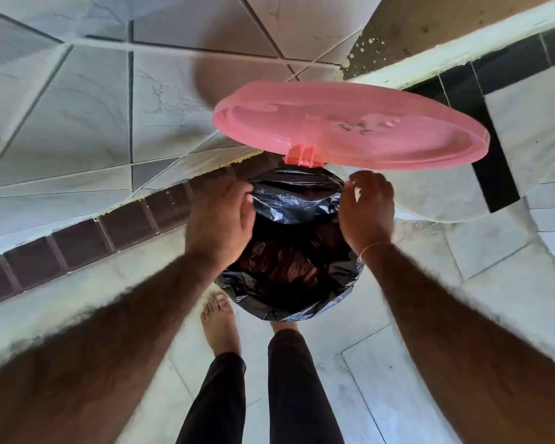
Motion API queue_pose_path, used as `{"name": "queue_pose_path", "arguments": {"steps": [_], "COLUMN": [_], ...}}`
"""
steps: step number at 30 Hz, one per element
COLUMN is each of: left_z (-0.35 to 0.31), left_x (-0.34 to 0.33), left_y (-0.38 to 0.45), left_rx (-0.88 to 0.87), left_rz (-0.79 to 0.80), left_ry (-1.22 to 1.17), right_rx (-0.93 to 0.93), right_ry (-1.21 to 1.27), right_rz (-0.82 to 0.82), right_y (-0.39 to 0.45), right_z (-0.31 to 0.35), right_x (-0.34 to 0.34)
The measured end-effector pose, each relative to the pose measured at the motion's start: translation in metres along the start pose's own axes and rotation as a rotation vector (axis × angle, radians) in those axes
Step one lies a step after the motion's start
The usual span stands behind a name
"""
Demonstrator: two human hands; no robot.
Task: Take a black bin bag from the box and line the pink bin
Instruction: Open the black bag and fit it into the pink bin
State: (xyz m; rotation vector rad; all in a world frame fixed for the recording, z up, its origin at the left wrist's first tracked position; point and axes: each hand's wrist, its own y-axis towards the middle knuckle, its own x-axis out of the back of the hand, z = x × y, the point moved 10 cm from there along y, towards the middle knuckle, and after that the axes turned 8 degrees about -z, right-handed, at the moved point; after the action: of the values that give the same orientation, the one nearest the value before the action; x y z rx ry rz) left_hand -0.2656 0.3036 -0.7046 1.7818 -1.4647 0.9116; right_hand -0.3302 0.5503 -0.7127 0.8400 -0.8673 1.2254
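Bag (289,264) lined the bin; our left hand (221,219) and right hand (370,209) pinched its edge under the raised lid (350,126), tiled wall (93,116) behind.

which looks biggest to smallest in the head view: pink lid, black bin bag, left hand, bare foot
1. pink lid
2. black bin bag
3. left hand
4. bare foot

Hand and foot look close in size; the hand is nearer the camera, so that order is unsure.

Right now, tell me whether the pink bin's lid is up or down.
Up. The pink lid stands raised on its hinge, leaving the black bag spread across the open mouth below, both hands at its far edge.
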Motion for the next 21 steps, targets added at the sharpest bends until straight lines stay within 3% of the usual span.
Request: {"name": "queue_pose_path", "arguments": {"steps": [1, 4, 5, 6, 9, 12, 15, 16, 18, 20, 21], "left_z": [-0.014, -0.031, -0.029, -0.026, -0.008, 0.012, 0.012, 0.007, -0.006, -0.013, -0.011], "left_x": [-0.009, -0.074, -0.089, -0.095, -0.086, -0.090, -0.074, -0.062, -0.043, -0.047, -0.051], "left_y": [-0.007, -0.040, -0.048, -0.047, -0.010, -0.001, -0.006, -0.008, -0.022, -0.048, -0.061], "left_rx": [-0.042, 0.028, 0.081, 0.125, 0.252, 0.425, 0.394, 0.319, 0.063, -0.217, -0.314], "left_rz": [0.082, 0.600, 0.730, 0.775, 0.585, 0.632, 0.540, 0.479, 0.417, 0.516, 0.575], "left_ry": [-0.029, -0.117, -0.114, -0.108, -0.102, -0.203, -0.215, -0.166, 0.035, 0.314, 0.416], "right_rx": [0.063, 0.070, 0.063, 0.048, -0.072, -0.228, -0.214, -0.148, 0.217, 0.596, 0.668], "right_ry": [0.013, 0.081, 0.072, 0.062, 0.086, 0.232, 0.213, 0.156, -0.135, -0.509, -0.631], "right_rz": [0.054, 0.653, 0.810, 0.868, 0.648, 0.669, 0.609, 0.582, 0.614, 0.775, 0.873], "right_y": [-0.014, -0.073, -0.087, -0.088, -0.041, -0.030, -0.041, -0.047, -0.073, -0.115, -0.131], "right_z": [0.010, 0.030, 0.031, 0.031, 0.019, 0.010, 0.009, 0.010, 0.023, 0.018, 0.004], "right_x": [-0.004, -0.056, -0.069, -0.075, -0.074, -0.080, -0.066, -0.058, -0.049, -0.058, -0.062]}}
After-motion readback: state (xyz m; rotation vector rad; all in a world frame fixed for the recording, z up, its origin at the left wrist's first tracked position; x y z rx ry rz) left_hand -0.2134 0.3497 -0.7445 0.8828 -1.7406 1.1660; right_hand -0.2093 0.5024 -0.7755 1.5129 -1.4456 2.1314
